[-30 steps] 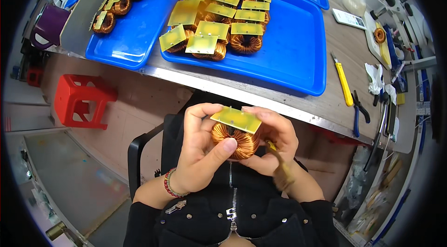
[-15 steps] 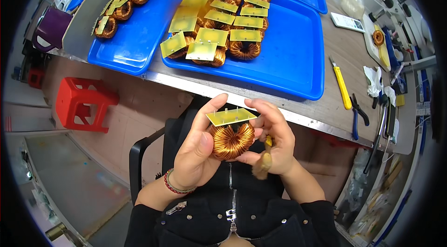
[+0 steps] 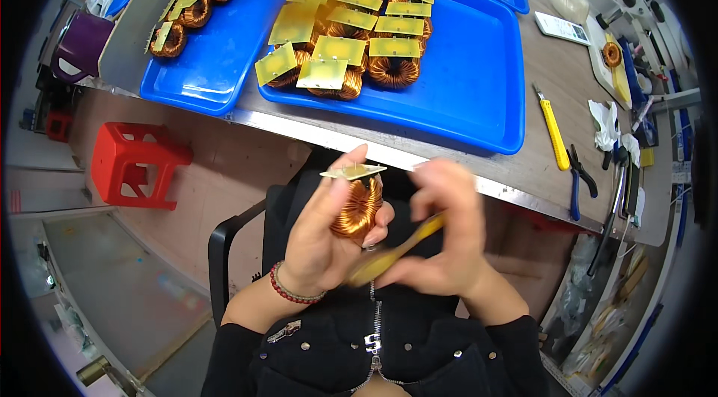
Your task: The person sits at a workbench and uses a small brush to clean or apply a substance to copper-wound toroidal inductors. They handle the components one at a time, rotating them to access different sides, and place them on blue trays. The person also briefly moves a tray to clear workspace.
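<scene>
My left hand [image 3: 323, 236] is closed around a copper-wound toroidal coil [image 3: 355, 211], which has a small yellow-green board [image 3: 354, 172] with short pins fixed across its top. The coil is held upright, turned partly edge-on. In my right hand [image 3: 456, 236] is a small brush [image 3: 428, 228] with a yellow handle, smeared by motion. Its tan bristle end [image 3: 370, 268] points down and left, below the coil and close to my left palm. Whether the bristles touch the palm I cannot tell.
Beyond my hands stands a workbench [image 3: 493, 171] carrying blue trays [image 3: 467, 90] with rows of similar coils [image 3: 394, 72]. At the right lie a yellow cutter knife [image 3: 554, 131], blue-handled pliers [image 3: 575, 195] and a white device [image 3: 561, 28]. A red stool [image 3: 138, 165] is at the left.
My right hand has let go of the coil and swung the brush so its handle shows. My left hand now holds the coil alone, turned more edge-on and slightly left.
</scene>
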A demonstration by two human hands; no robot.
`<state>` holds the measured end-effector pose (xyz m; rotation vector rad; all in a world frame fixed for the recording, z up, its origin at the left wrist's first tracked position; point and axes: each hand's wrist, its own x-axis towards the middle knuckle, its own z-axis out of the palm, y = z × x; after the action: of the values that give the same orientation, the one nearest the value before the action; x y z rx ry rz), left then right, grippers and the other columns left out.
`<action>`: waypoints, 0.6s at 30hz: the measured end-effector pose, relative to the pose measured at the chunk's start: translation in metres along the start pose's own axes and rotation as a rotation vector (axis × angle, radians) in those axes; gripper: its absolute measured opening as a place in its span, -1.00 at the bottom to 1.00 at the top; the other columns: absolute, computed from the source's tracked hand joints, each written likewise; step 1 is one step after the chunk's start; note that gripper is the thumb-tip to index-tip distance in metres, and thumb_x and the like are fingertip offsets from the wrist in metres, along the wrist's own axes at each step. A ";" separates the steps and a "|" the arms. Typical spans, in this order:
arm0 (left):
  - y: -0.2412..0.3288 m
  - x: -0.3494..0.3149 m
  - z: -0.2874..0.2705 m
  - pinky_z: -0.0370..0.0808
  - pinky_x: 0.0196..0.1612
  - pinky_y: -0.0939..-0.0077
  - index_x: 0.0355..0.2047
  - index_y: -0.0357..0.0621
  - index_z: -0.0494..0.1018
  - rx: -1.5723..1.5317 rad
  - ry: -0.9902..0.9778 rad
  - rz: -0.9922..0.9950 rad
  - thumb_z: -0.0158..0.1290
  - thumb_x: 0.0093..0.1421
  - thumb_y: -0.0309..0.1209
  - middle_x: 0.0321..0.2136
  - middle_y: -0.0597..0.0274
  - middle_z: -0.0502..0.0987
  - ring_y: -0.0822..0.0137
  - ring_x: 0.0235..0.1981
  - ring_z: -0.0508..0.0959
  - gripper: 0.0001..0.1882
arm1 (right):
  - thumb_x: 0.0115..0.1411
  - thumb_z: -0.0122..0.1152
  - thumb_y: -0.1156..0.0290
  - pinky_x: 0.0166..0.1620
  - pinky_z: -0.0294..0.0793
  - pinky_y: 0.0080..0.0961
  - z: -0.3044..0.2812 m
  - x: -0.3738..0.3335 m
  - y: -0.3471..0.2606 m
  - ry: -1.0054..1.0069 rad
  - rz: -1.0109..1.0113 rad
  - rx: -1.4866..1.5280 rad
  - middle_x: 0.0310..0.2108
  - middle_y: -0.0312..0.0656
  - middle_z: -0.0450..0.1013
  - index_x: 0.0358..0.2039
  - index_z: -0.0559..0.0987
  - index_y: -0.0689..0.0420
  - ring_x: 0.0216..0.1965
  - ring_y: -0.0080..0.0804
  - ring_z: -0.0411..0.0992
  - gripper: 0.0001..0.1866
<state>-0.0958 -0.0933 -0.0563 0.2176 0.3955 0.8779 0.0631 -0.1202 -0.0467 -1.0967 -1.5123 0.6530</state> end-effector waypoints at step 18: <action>-0.002 0.001 -0.008 0.29 0.05 0.30 0.21 -0.32 -0.16 0.123 -0.204 0.166 -0.29 0.26 -0.08 -0.03 -0.11 0.28 0.14 -0.01 0.34 -0.31 | -0.25 0.37 0.55 -0.62 0.25 -0.56 -0.043 0.017 0.008 0.255 -0.309 -0.903 -0.35 -0.17 0.33 -0.55 0.55 0.04 -0.60 -0.46 0.29 -0.80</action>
<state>-0.0966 -0.0934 -0.0642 0.4543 0.2432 0.9851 0.1069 -0.1082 -0.0355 -1.4781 -1.7273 -0.4352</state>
